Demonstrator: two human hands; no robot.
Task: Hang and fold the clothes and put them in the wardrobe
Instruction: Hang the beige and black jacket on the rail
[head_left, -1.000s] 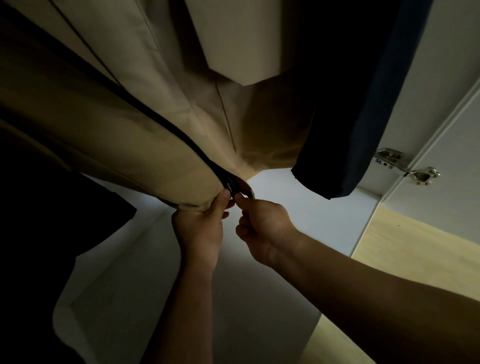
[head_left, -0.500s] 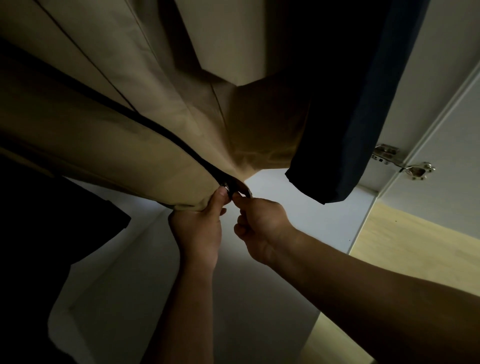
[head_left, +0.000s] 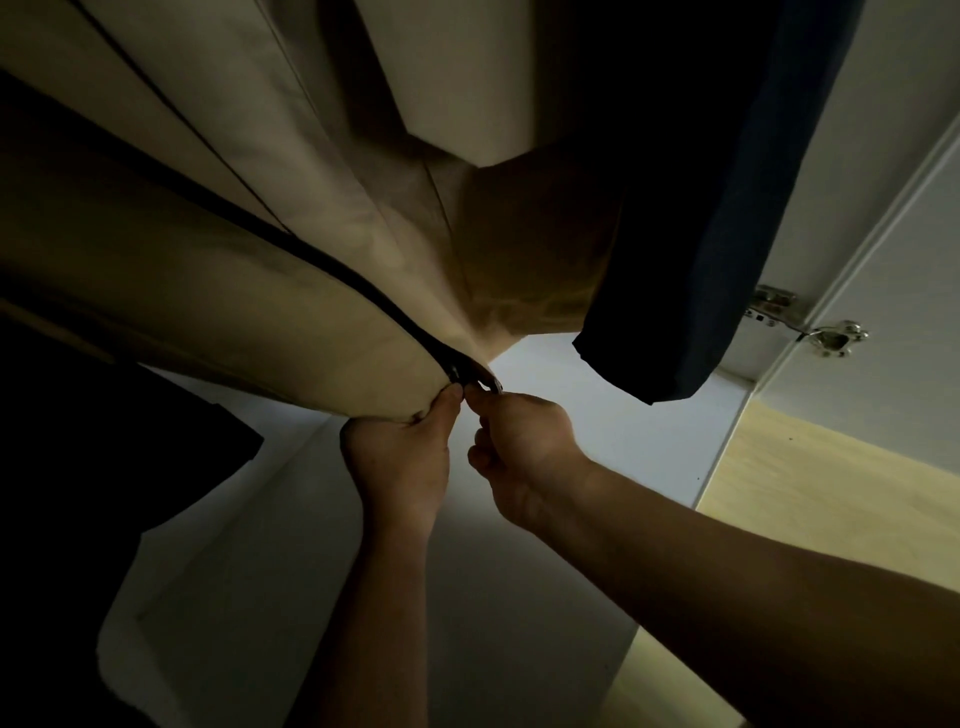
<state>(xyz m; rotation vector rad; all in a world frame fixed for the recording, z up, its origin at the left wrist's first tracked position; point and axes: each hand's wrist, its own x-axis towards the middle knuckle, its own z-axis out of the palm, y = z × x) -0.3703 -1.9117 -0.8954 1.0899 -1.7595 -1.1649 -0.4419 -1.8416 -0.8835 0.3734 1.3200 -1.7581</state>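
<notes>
A: One tan garment (head_left: 234, 322), hanging inside the wardrobe. The cloth is smooth, matte and closely woven. It falls in long flat panels with straight stitched seams, and the lower edge is drawn down to a point.

B: Closure?

A: A dark zipper (head_left: 363, 291), a thin curved line running down the front to the hem. A small slider (head_left: 485, 382) sits at the very bottom, metal, with a slight shine.

B: Hands?

A: The left hand (head_left: 400, 457) grips the hem just left of the slider, fingers curled under and thumb pressed on top. The fabric bunches at the knuckles. The right hand (head_left: 519, 447) pinches the slider between thumb and forefinger, with the other fingers curled toward the palm. The two thumbs nearly touch.

B: Neighbours?

A: To the right, a navy garment (head_left: 701, 260) of dull cloth hangs straight, with a squared, folded hem. It hangs in front of the tan one's right side. To the left, a black garment (head_left: 104, 441), too dark for texture; only an angular lower corner reads.

B: Cabinet?

A: The wardrobe floor (head_left: 597, 447) is a white, smooth, flat board with a faint sheen below the hands. On the right, a bright metal hinge (head_left: 774, 306), a stamped plate with a rounded arm, reaches to the white door (head_left: 909, 260). Past the edge lies a pale yellow wooden floor (head_left: 831, 493) with light grain.

B: Light?

A: Dim inside. The zipper teeth cannot be made out.
</notes>
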